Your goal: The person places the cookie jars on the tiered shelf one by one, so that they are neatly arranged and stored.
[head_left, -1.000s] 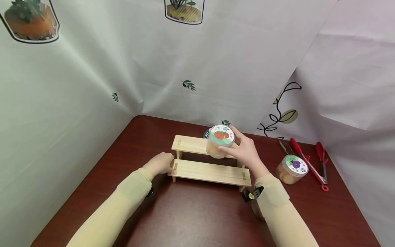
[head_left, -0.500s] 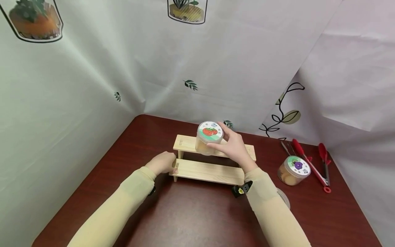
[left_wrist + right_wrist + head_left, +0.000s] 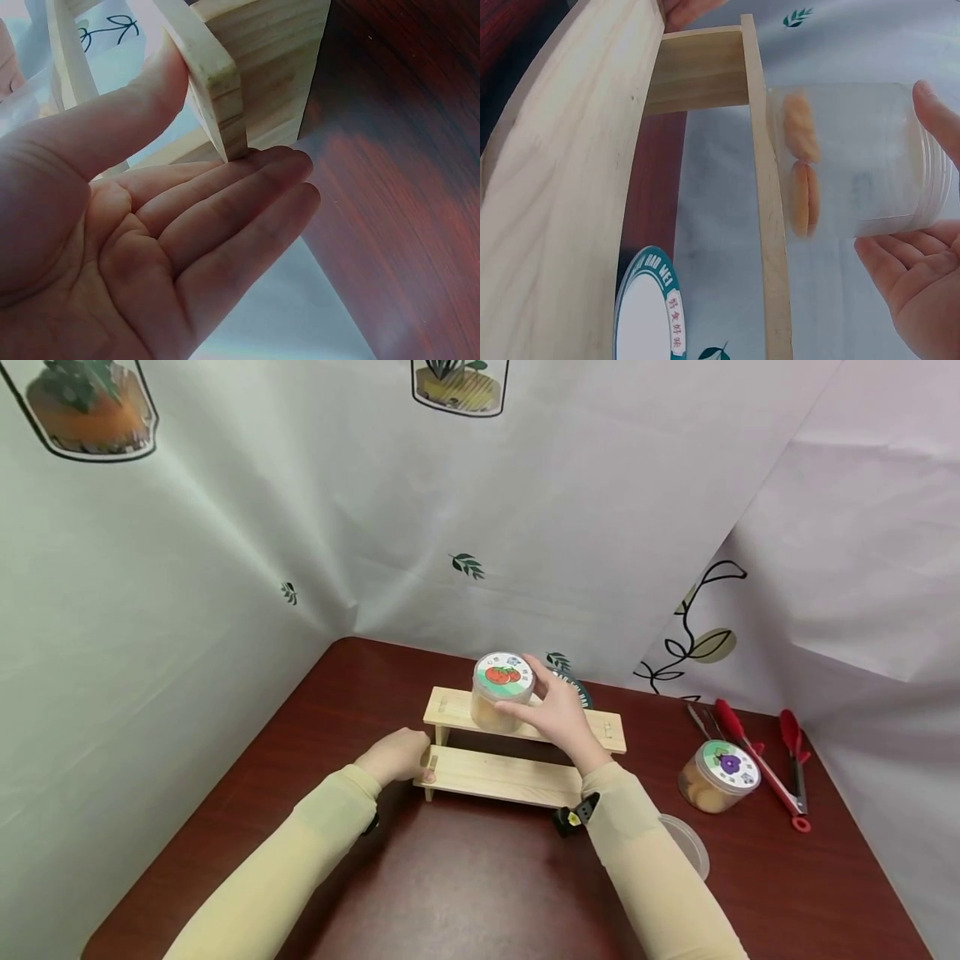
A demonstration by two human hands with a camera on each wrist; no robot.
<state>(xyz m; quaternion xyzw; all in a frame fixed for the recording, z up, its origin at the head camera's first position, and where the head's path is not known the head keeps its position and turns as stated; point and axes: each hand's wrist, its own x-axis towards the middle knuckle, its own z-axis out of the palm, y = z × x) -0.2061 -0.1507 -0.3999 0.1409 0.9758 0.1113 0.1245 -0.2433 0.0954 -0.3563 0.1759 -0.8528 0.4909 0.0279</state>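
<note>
A clear plastic jar (image 3: pixel 501 695) with a tomato picture on its lid stands upright on the left half of the upper shelf of a two-tier wooden rack (image 3: pixel 510 777). My right hand (image 3: pixel 561 717) grips it from the right, thumb in front and fingers behind. Pale orange pieces of food lie in the bottom of the jar (image 3: pixel 855 161), whose base meets the shelf board in the right wrist view. With its thumb above and fingers beneath, my left hand (image 3: pixel 165 217) holds the left end of the lower shelf (image 3: pixel 217 75).
Right of the rack stands another jar (image 3: pixel 720 778) with a purple picture on its lid. Red-handled tongs (image 3: pixel 765 772) lie beyond it. A clear round container (image 3: pixel 693 847) is partly hidden by my right sleeve. Behind the rack shows a green-rimmed white disc (image 3: pixel 649 311).
My right hand has carried the tomato-lidded jar leftward along the upper shelf, slowing in the last half second. My left hand keeps its hold on the rack's end.
</note>
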